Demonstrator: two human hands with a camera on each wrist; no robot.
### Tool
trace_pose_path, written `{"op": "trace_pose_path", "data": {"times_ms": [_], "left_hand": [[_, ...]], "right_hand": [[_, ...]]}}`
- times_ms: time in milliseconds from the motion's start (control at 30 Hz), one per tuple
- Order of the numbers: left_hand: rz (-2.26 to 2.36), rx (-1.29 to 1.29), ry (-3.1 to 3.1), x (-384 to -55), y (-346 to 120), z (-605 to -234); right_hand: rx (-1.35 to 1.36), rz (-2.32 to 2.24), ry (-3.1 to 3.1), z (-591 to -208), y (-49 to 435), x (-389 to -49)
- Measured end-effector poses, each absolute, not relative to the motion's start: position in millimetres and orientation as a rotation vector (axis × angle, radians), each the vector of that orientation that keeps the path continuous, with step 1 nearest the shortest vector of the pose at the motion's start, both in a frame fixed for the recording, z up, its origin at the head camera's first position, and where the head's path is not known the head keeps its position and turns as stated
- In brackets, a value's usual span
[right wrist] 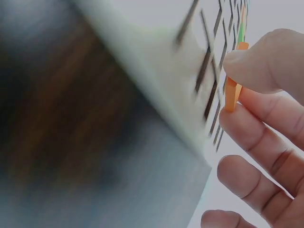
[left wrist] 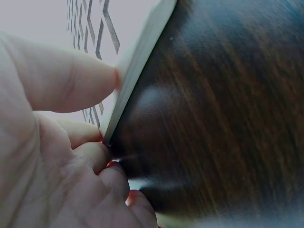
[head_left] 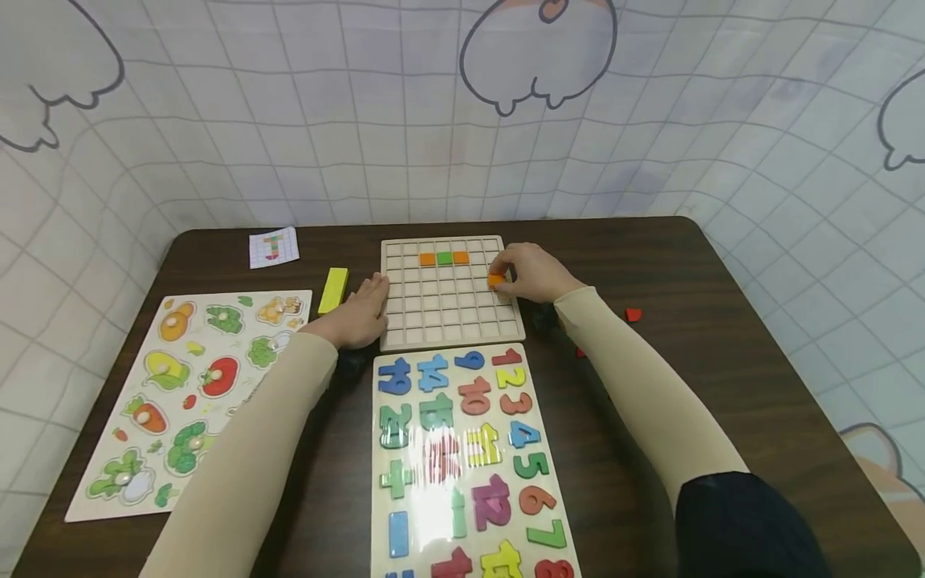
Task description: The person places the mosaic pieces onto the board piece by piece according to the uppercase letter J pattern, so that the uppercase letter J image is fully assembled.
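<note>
A pale wooden grid board (head_left: 451,309) lies near the table's far edge. In one of its upper rows sit two orange tiles (head_left: 428,259) with a green tile (head_left: 444,258) between them. My right hand (head_left: 538,273) pinches another orange tile (head_left: 495,280) between thumb and fingers, over the board's right side. The right wrist view shows this orange tile (right wrist: 231,95) on edge beneath the thumb, its other fingers loosely bent. At the opposite side, my left hand (head_left: 356,315) rests with its fingertips against the board's left edge (left wrist: 135,71).
A number puzzle (head_left: 426,401) adjoins the board's near side. On the left lie a vegetable puzzle (head_left: 242,321), a yellow block (head_left: 333,291) and a small card with a coloured tile pattern (head_left: 274,247). Red pieces (head_left: 633,315) lie by the right forearm. A white grid-patterned curtain (head_left: 361,120) surrounds the table.
</note>
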State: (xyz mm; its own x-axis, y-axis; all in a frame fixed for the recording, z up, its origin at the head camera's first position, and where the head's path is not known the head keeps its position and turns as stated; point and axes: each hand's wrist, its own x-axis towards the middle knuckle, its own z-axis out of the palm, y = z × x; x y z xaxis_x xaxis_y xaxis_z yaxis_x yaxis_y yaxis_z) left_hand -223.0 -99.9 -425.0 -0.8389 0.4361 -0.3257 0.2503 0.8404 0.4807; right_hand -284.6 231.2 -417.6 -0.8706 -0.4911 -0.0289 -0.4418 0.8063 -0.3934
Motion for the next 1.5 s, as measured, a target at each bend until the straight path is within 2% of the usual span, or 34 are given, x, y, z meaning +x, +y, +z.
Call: {"op": "trace_pose_path", "data": {"times_ms": [267, 500, 1500], "left_hand": [[0.591, 0.499, 2.592, -223.2, -98.7, -431.5], [0.606, 0.506, 2.583, -221.9, -97.0, -431.9], [0.569, 0.485, 2.591, -224.8, -102.4, -425.7]], "right_hand": [[-0.73, -0.607, 2.807, -419.7, 186.0, -302.2], [-0.759, -0.597, 2.796, -422.6, 164.7, -308.0], [-0.763, -0.503, 2.836, -419.2, 146.8, -312.2]]}}
